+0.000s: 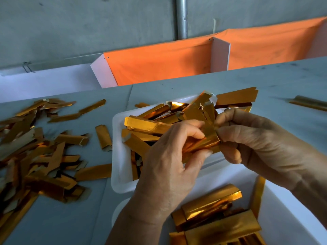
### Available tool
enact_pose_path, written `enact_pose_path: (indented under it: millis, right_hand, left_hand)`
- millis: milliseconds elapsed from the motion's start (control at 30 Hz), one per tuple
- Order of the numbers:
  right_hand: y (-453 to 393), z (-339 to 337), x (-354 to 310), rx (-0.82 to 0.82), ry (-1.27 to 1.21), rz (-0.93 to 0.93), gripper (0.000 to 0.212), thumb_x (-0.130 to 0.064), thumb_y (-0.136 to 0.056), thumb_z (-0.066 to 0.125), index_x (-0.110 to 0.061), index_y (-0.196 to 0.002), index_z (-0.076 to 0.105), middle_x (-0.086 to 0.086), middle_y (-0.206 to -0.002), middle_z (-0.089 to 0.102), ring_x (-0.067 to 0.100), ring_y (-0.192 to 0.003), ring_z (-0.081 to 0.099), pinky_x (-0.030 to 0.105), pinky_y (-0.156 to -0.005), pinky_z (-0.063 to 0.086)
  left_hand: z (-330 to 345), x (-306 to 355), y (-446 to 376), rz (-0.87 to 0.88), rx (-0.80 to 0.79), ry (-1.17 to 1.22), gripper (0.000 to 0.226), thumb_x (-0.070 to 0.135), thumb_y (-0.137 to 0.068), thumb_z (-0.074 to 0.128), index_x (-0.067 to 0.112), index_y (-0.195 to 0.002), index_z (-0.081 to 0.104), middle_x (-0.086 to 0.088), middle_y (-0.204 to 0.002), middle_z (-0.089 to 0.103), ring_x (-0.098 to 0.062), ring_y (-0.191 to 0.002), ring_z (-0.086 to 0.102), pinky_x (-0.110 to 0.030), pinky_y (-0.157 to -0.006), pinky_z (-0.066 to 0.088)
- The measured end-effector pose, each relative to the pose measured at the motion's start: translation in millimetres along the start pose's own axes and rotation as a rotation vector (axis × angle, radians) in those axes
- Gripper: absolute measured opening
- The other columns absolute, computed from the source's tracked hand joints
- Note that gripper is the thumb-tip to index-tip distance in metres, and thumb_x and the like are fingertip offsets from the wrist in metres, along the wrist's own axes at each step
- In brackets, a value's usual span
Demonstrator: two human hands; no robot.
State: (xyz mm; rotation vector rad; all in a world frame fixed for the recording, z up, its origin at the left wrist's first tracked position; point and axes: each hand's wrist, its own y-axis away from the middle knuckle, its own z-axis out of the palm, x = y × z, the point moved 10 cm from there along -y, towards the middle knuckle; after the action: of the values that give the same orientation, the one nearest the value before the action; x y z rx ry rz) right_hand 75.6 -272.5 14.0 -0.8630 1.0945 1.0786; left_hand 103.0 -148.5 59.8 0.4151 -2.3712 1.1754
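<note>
**Step in hand: forming the gold foil strip**

The gold foil strip (203, 144) is held in the air between both hands, above the near edge of the white tray (117, 156). The left hand (169, 156) grips it with fingers curled over the top and the thumb beneath. The right hand (256, 138) pinches the strip's right end with bent fingertips. Neither hand is open.

Judged procedure:
1. Support the body of the strip with the left hand. Press lightly, as the foil card probably creases and dents under a hard grip.
2. Work the end flap with the right fingertips along the existing fold line, not across it.
3. Keep the 2 hands close together so the strip does not twist.
4. The finished pieces (212, 204) in the near white bin (283, 209) probably mark where the formed strip goes.

**Surface and room**

The table (265, 82) is grey, and a seam divides it into 2 panels. The white tray holds more gold strips, some overhanging its far rim. A loose pile of strips (35, 156) covers the left of the table, and 1 separate strip (307, 103) lies at the far right. Behind the table, orange cloth (159, 64) is stretched between white dividers (221, 53). Beyond it stands a concrete wall (70, 23) with a vertical metal pipe (182, 16)
</note>
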Motion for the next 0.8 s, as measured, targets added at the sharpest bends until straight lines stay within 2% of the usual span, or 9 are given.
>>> enact_pose_path:
  millis: [133,233,267,300,433,533,700,800]
  right_hand:
    - [-0.8,1.0,-2.0,-0.046,0.040,-0.023,0.023,-0.005,-0.061,0.078,-0.011,-0.076,0.062,0.008,-0.054,0.051,0.015,-0.041,0.049,0.019,-0.041,0.042]
    - [-1.5,0.4,-3.1,-0.106,0.080,-0.010,0.019,0.000,-0.065,0.074,-0.014,-0.073,0.064,0.009,-0.053,0.052,0.017,-0.041,0.050,0.020,-0.042,0.042]
    - [-1.1,0.2,-3.4,-0.133,0.095,-0.008,0.024,0.003,-0.064,0.078,-0.014,-0.073,0.065,0.010,-0.052,0.053,0.017,-0.041,0.051,0.020,-0.042,0.043]
    - [-0.1,1.0,-4.0,-0.162,0.100,-0.008,0.024,-0.001,-0.062,0.081,-0.014,-0.075,0.065,0.010,-0.053,0.054,0.018,-0.042,0.052,0.020,-0.043,0.044]
    - [3.2,3.5,-6.6,-0.261,0.056,-0.020,0.014,-0.017,-0.074,0.073,-0.011,-0.083,0.065,0.008,-0.063,0.058,0.016,-0.050,0.057,0.020,-0.049,0.048]
    - [1.7,2.1,-5.1,-0.266,0.036,-0.012,0.022,-0.023,-0.071,0.078,-0.010,-0.083,0.066,0.005,-0.065,0.055,0.013,-0.049,0.053,0.019,-0.047,0.046]
    - [-0.7,1.2,5.3,-0.235,-0.114,0.046,0.039,-0.024,-0.060,0.088,-0.015,-0.092,0.068,0.003,-0.062,0.045,0.011,-0.047,0.048,0.021,-0.046,0.044]
    - [-0.3,5.9,8.1,-0.272,-0.182,0.075,0.035,-0.022,-0.060,0.088,-0.013,-0.090,0.071,0.002,-0.061,0.048,0.009,-0.048,0.050,0.020,-0.046,0.044]
  left_hand:
    - [-4.6,9.1,-1.2,0.091,0.049,-0.102,0.019,0.016,-0.078,0.071,0.002,-0.089,0.066,-0.004,-0.107,0.065,-0.010,-0.097,0.061,-0.020,-0.078,0.052]
    - [-6.1,12.0,-1.5,0.128,0.062,-0.126,0.017,0.016,-0.076,0.072,0.002,-0.086,0.069,-0.006,-0.103,0.065,-0.011,-0.094,0.060,-0.019,-0.077,0.050]
    - [-6.3,12.7,-1.7,0.135,0.060,-0.136,0.016,0.017,-0.076,0.072,0.003,-0.085,0.070,-0.007,-0.102,0.065,-0.011,-0.092,0.059,-0.018,-0.075,0.049]
    - [-6.3,13.1,-1.8,0.140,0.056,-0.142,0.016,0.017,-0.076,0.072,0.003,-0.084,0.070,-0.007,-0.101,0.064,-0.010,-0.091,0.058,-0.017,-0.074,0.049]
    - [-5.7,11.2,-2.0,0.122,0.044,-0.110,0.017,0.019,-0.076,0.072,0.004,-0.084,0.069,-0.006,-0.099,0.061,-0.010,-0.090,0.058,-0.013,-0.074,0.048]
    - [-5.6,9.7,-1.8,0.110,0.039,-0.043,0.019,0.019,-0.077,0.072,0.003,-0.085,0.069,-0.007,-0.098,0.060,-0.009,-0.092,0.057,-0.011,-0.081,0.045]
    - [-5.2,10.7,-2.3,0.114,0.027,0.008,0.020,0.018,-0.078,0.071,0.001,-0.087,0.067,-0.007,-0.099,0.059,-0.007,-0.095,0.057,-0.011,-0.083,0.045]
    - [-4.7,13.1,-1.9,0.131,0.018,0.033,0.020,0.018,-0.079,0.070,0.001,-0.088,0.066,-0.007,-0.100,0.059,-0.009,-0.096,0.058,-0.012,-0.083,0.045]
